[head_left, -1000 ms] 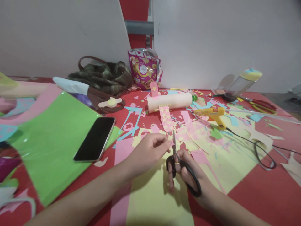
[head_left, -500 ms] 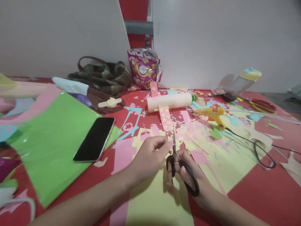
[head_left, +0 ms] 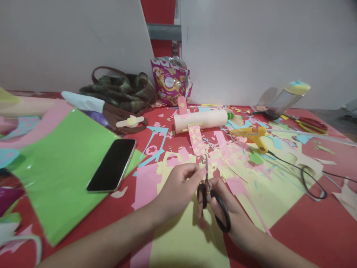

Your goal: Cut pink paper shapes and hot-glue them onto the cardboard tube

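My right hand [head_left: 223, 203] grips a pair of black-handled scissors [head_left: 222, 216], fingers through the loops, blades pointing away from me. Close beside the blades, my left hand [head_left: 182, 184] is closed in a pinch; whatever lies between its fingertips is too small to make out. Beneath both hands is a sheet of pale yellow paper [head_left: 186, 242] overlapping pink paper [head_left: 143, 186]. Just beyond the scissor tips lies a pink strip with yellow stars [head_left: 196, 139], which meets a cream paper tube [head_left: 206, 120].
Paper scraps litter the red table around the tube. A yellow glue gun [head_left: 255, 137] with a black cord lies to the right. At left, a phone [head_left: 111, 165] rests on green sheets [head_left: 61, 163]. Behind stand a purple snack bag [head_left: 170, 82] and a clear container [head_left: 288, 98].
The scissor handles have drawn closer together as my right hand closes slightly. My left hand stays pinched in nearly the same place.
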`<state>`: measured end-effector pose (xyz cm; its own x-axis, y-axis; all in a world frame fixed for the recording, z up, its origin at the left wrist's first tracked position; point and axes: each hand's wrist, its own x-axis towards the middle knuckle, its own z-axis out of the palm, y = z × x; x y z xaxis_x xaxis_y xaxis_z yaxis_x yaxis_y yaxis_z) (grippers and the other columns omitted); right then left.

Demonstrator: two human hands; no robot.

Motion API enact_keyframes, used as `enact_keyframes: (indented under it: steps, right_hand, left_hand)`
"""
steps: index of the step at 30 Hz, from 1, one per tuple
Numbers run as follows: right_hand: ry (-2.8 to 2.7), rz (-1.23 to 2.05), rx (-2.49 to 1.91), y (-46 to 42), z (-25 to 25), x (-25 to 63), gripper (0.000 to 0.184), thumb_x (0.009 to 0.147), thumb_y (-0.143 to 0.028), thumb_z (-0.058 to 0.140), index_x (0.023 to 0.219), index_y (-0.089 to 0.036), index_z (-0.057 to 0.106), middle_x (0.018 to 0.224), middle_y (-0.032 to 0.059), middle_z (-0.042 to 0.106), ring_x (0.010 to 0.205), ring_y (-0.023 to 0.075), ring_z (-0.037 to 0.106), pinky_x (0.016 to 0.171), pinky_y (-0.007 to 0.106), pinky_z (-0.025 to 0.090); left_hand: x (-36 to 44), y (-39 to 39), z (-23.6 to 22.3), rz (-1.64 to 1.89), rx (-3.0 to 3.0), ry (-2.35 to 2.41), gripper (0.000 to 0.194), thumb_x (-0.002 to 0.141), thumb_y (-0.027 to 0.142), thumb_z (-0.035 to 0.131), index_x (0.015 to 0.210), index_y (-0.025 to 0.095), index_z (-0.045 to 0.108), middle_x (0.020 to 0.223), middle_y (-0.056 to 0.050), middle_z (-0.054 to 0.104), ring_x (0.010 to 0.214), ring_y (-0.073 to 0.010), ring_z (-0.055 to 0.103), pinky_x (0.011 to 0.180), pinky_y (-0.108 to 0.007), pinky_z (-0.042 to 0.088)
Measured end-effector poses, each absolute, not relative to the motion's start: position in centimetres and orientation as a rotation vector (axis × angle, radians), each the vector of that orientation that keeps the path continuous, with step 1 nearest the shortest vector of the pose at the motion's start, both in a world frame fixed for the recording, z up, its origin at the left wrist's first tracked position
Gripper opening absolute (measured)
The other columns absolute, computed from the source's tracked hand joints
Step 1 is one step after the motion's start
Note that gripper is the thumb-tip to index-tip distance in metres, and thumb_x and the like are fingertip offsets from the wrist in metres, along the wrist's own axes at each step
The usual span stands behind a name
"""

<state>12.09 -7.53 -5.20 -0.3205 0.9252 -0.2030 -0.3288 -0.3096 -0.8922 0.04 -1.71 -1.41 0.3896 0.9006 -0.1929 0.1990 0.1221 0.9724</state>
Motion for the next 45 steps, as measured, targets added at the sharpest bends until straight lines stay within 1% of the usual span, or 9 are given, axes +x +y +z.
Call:
enact_keyframes:
  steps: [7,10,16,22,26,32,36,40,45]
  right_hand:
    - [-0.973,1.731,-1.001,-7.5,-5.1,12.0,0.030,0.075,-0.046,0.051,0.078,-0.023,0.032,0.052,-0.0071,0.046,0.039,0.0068,0.036,0.041,0.020,0.031]
    - [-0.993,1.710,-1.016,-7.5,-5.1,12.0,0.028,0.075,-0.047,0.049,0.079,-0.023,0.034,0.054,-0.0064,0.048,0.039,0.0067,0.037,0.044,0.021,0.033]
    - [-0.971,1.730,-1.003,-7.5,-4.9,12.0,0.029,0.075,-0.047,0.050,0.079,-0.023,0.033,0.057,-0.0060,0.047,0.040,0.0059,0.036,0.041,0.020,0.031]
    - [-0.968,1.750,-0.983,-7.5,-4.8,12.0,0.027,0.076,-0.045,0.049,0.079,-0.023,0.033,0.058,-0.0058,0.046,0.042,0.0062,0.037,0.041,0.020,0.033]
    - [-0.965,1.707,-1.053,-7.4,-4.9,11.9,0.031,0.073,-0.046,0.053,0.076,-0.023,0.032,0.058,-0.0071,0.044,0.041,0.0051,0.034,0.039,0.018,0.031]
    - [-0.924,1.634,-1.092,-7.0,-4.8,11.7,0.036,0.068,-0.048,0.057,0.071,-0.024,0.030,0.054,-0.0083,0.043,0.043,0.0087,0.043,0.040,0.021,0.037]
    - [-0.913,1.503,-1.067,-6.6,-4.9,12.3,0.035,0.067,-0.043,0.061,0.071,-0.023,0.033,0.057,-0.0069,0.044,0.049,0.0094,0.044,0.045,0.020,0.036]
    - [-0.868,1.342,-1.108,-6.2,-4.8,13.1,0.031,0.065,-0.030,0.066,0.072,-0.023,0.036,0.065,-0.0049,0.046,0.056,0.0098,0.044,0.051,0.020,0.036]
    - [-0.848,1.357,-1.115,-6.0,-4.7,13.4,0.030,0.064,-0.018,0.066,0.076,-0.023,0.038,0.076,-0.0034,0.050,0.061,0.0102,0.047,0.055,0.021,0.038]
  left_hand:
    - [0.1,-1.7,-1.7,0.702,1.351,1.060,0.033,0.078,0.028,0.043,0.049,0.015,0.034,0.047,0.007,0.031,0.045,-0.0050,0.031,0.047,-0.017,0.029]
    - [0.2,-1.7,-1.7,0.690,1.328,1.058,0.033,0.078,0.030,0.043,0.050,0.015,0.036,0.045,0.007,0.035,0.043,-0.0052,0.035,0.045,-0.018,0.030]
    - [0.1,-2.0,-1.8,0.644,1.282,1.007,0.034,0.080,0.034,0.040,0.052,0.016,0.041,0.042,0.006,0.045,0.036,-0.0060,0.041,0.041,-0.019,0.031]
    - [0.2,-2.0,-2.1,0.629,1.275,1.004,0.033,0.080,0.034,0.040,0.053,0.016,0.042,0.041,0.006,0.046,0.036,-0.0063,0.042,0.042,-0.019,0.032]
    - [0.2,-1.9,-2.0,0.649,1.282,1.028,0.032,0.079,0.032,0.041,0.052,0.016,0.040,0.043,0.006,0.041,0.041,-0.0061,0.041,0.044,-0.019,0.032]
    - [0.1,-1.7,-1.8,0.657,1.315,1.035,0.032,0.078,0.031,0.042,0.050,0.016,0.036,0.046,0.007,0.036,0.042,-0.0058,0.035,0.044,-0.018,0.029]
    - [-0.1,-1.4,-1.9,0.577,1.410,0.981,0.031,0.078,0.027,0.039,0.049,0.016,0.037,0.046,0.006,0.035,0.043,-0.0060,0.033,0.045,-0.018,0.027]
    - [-0.3,-1.2,-1.9,0.433,1.588,0.913,0.028,0.075,0.023,0.040,0.048,0.015,0.038,0.048,0.006,0.030,0.046,-0.0061,0.030,0.045,-0.019,0.024]
    - [-0.4,-1.3,-1.7,0.254,1.664,0.837,0.024,0.074,0.022,0.038,0.053,0.014,0.044,0.049,0.005,0.033,0.048,-0.0066,0.030,0.045,-0.020,0.022]
